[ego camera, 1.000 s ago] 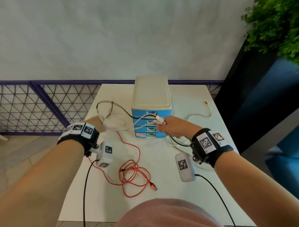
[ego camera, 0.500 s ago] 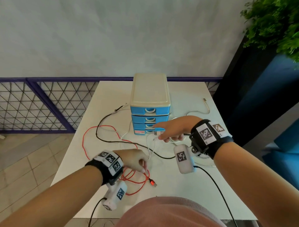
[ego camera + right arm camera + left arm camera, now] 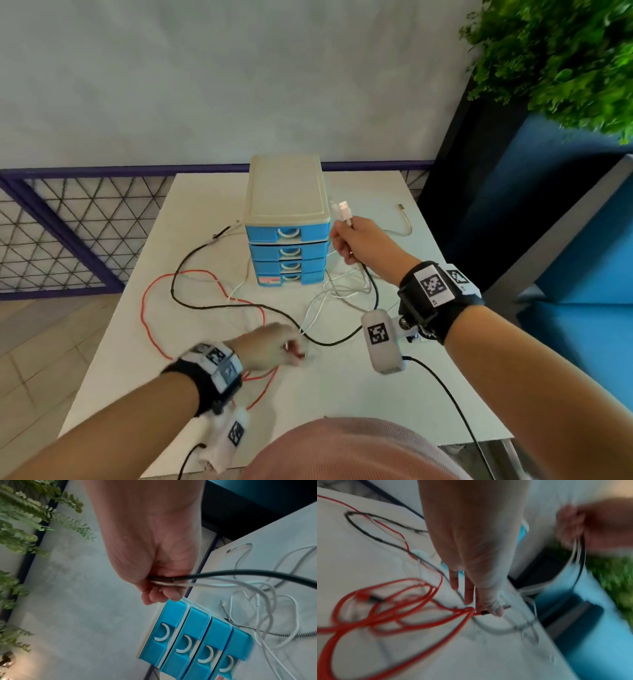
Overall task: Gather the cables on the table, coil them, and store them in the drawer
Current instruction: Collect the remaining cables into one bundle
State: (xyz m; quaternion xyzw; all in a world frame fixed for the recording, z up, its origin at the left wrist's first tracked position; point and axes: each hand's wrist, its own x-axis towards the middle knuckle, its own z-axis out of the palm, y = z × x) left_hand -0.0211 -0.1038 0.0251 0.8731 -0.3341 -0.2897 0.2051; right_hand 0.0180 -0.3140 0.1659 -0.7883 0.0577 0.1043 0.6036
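Note:
The blue four-drawer unit [image 3: 287, 234] with a cream top stands mid-table, all drawers shut. My right hand [image 3: 346, 236] is raised beside its top right corner. It grips a bundle of white cables [image 3: 318, 308] and one end of the black cable [image 3: 175, 284], with a white USB plug [image 3: 344, 210] sticking up from the fist. In the right wrist view the right hand [image 3: 163, 588] is curled round those strands. My left hand [image 3: 298, 353] is low at the front and pinches the plug end of the red cable [image 3: 144, 310]. The left wrist view, blurred, shows the left hand [image 3: 488, 609] pinching the red cable [image 3: 419, 626], whose loops trail behind.
A beige cable [image 3: 407, 222] lies at the table's far right. A black-and-white braided cable [image 3: 291, 632] lies right of the drawers. The white table [image 3: 342, 404] ends near my body. A purple mesh railing [image 3: 68, 240] runs left; a plant [image 3: 565, 51] hangs at right.
My right hand rose from in front of the drawers to beside the unit's top, lifting the cable ends. My left hand came back from the far left to the red cable at the front.

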